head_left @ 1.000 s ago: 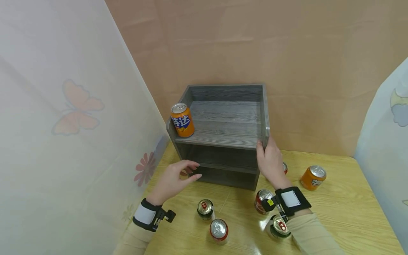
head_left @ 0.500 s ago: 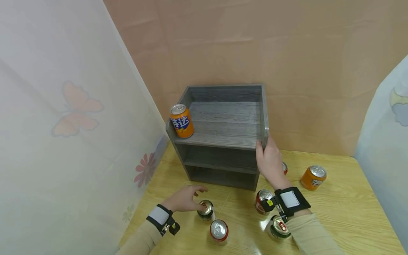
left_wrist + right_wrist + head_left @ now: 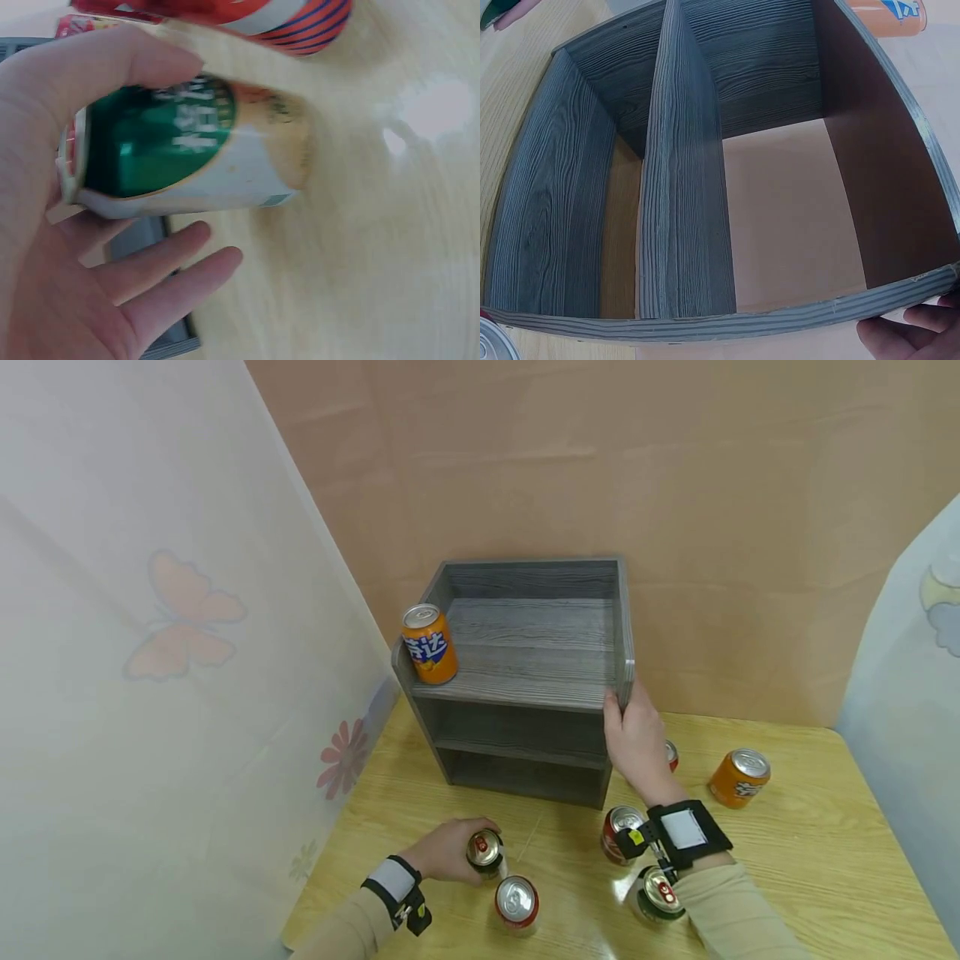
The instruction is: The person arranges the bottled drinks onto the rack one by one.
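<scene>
My left hand is wrapped around a green and white drink can with a gold lid and red tab. In the left wrist view the thumb lies along one side of this can, while two fingers extend past its other side. My right hand grips the front right side panel of a grey wooden shelf, thumb at the inner front and fingers outside. An orange soda can stands at the front left of the shelf's top; the two lower levels hold nothing visible.
A red-rimmed can stands just in front of the left hand. Near the right forearm are a red can and another gold-lidded can. Farther right is an orange can; a red one is partly hidden behind the right hand.
My left hand has come down from in front of the shelf to the gold-lidded can and closed its fingers around it. The right hand keeps its grip on the shelf.
</scene>
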The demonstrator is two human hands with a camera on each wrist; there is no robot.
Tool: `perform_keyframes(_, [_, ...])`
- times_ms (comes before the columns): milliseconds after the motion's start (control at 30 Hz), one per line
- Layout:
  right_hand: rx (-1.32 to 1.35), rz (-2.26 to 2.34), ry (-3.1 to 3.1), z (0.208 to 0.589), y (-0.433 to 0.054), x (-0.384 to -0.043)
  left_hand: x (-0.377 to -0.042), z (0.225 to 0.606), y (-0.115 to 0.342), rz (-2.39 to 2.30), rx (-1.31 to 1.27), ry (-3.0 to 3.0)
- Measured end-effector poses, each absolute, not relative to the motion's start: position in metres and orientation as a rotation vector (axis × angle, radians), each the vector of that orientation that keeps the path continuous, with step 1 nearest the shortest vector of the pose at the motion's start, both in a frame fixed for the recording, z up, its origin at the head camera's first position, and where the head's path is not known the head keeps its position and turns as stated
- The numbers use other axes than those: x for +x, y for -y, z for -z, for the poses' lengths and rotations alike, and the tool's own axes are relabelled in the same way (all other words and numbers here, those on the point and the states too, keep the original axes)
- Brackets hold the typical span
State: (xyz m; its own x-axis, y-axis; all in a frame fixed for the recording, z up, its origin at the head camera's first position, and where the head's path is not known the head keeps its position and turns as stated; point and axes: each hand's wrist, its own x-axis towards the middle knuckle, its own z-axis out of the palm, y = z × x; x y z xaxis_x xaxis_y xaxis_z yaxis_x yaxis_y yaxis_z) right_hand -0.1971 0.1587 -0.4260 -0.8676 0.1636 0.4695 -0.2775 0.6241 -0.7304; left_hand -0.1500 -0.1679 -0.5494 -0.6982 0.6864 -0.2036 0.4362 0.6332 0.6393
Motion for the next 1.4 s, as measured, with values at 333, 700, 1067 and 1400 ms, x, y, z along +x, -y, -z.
perform_keyframes(333, [0.089, -1.185, 2.338, 0.423, -0.158, -0.196, -0.152, 0.578, 0.163, -0.809, 0.838, -2.486])
perform_keyframes(700, [0.098, -1.184, 2.343, 0.425, -0.158, -0.196, -0.147, 0.591, 0.164, -0.906, 0.68, -2.525])
perform_keyframes(1067, [0.09, -1.177, 2.336, 0.427, -0.158, -0.197, -0.154, 0.584, 0.164, -0.909, 0.75, -2.537])
perform_keyframes(1400, [0.094, -1.185, 2.334, 0.427, -0.159, -0.199, -0.179, 0.543, 0.163, -0.963, 0.754, -2.644])
